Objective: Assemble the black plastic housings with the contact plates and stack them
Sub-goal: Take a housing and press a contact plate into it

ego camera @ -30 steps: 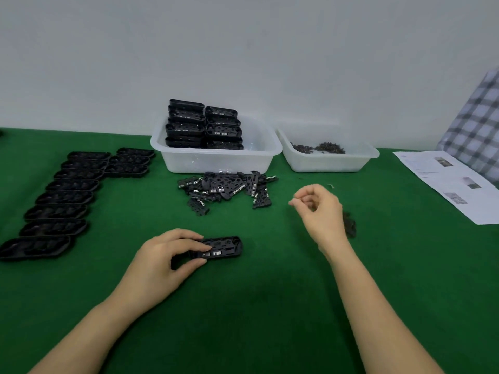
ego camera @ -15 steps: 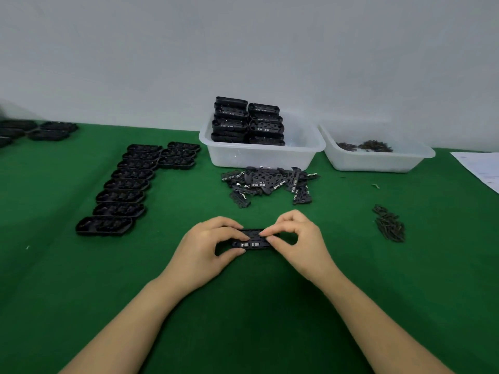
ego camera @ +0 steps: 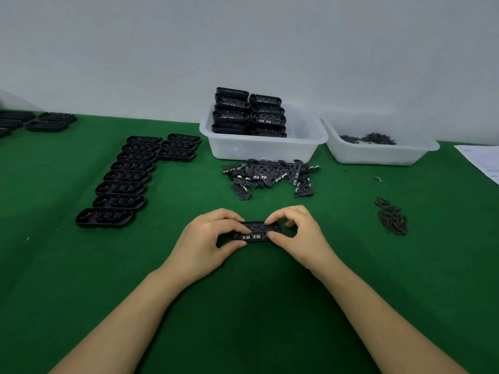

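A black plastic housing (ego camera: 256, 231) with a contact plate in it lies on the green table in front of me. My left hand (ego camera: 208, 238) pinches its left end between thumb and fingers. My right hand (ego camera: 299, 236) pinches its right end the same way. Behind it lies a loose pile of contact plates (ego camera: 270, 175). Several empty housings (ego camera: 121, 184) lie in a row at the left. Assembled housings (ego camera: 248, 112) are stacked in a white tub (ego camera: 264, 151).
A second white tub (ego camera: 378, 153) at the back right holds small dark screws. More screws (ego camera: 393, 220) lie in a heap on the cloth at the right. A paper sheet (ego camera: 483, 163) lies at the far right. More housings (ego camera: 40, 122) lie at the far left.
My right hand came in from the right and took hold of the housing's right end. The view has swung left, so the tubs and piles sit further right in the frame.
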The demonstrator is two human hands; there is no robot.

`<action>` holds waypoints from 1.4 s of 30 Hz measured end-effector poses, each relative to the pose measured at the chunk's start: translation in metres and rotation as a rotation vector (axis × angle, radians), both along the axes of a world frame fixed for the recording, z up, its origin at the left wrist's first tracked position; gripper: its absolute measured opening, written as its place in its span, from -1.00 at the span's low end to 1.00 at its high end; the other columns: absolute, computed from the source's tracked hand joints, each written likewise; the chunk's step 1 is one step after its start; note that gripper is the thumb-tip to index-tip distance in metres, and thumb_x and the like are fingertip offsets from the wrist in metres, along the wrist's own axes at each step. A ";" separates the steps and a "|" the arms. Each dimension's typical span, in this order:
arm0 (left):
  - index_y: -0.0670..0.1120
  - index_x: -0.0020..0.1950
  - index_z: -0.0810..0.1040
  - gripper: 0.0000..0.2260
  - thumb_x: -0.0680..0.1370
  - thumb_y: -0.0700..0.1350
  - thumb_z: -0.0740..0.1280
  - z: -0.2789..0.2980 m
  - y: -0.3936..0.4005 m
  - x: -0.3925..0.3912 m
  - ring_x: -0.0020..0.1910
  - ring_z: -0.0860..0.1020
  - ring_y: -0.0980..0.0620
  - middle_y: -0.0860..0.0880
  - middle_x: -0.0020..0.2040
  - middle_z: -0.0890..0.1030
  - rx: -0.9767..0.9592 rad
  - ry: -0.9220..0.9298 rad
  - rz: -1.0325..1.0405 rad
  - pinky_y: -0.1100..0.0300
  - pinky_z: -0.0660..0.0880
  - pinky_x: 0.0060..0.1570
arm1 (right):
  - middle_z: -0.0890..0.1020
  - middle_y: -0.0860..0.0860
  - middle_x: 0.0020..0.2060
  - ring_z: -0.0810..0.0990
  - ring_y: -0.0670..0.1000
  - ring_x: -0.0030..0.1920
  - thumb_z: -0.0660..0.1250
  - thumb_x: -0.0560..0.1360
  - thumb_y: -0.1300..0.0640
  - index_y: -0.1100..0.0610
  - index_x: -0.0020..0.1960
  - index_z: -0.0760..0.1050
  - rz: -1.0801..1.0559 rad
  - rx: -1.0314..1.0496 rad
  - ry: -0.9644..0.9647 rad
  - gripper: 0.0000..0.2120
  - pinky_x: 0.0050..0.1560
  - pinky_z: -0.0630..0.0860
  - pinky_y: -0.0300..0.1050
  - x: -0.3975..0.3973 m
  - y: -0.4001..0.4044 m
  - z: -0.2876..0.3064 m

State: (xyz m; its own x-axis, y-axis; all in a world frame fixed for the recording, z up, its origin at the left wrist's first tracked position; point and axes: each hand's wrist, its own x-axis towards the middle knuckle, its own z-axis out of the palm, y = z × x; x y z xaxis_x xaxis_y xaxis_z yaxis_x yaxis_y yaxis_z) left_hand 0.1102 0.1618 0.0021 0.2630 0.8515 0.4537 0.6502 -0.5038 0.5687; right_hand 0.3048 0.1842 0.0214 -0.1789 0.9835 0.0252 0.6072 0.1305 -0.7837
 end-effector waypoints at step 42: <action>0.05 0.30 0.50 -0.68 0.54 -0.12 0.29 0.000 0.001 0.005 -0.01 0.48 -0.07 -0.08 0.04 0.49 0.034 0.369 -0.037 -0.06 0.45 -0.05 | 0.40 -0.22 -0.25 0.38 -0.32 -0.25 0.43 0.38 0.08 -0.03 -0.17 0.54 0.263 0.300 -0.221 -0.92 -0.27 0.29 -0.22 0.010 0.021 0.003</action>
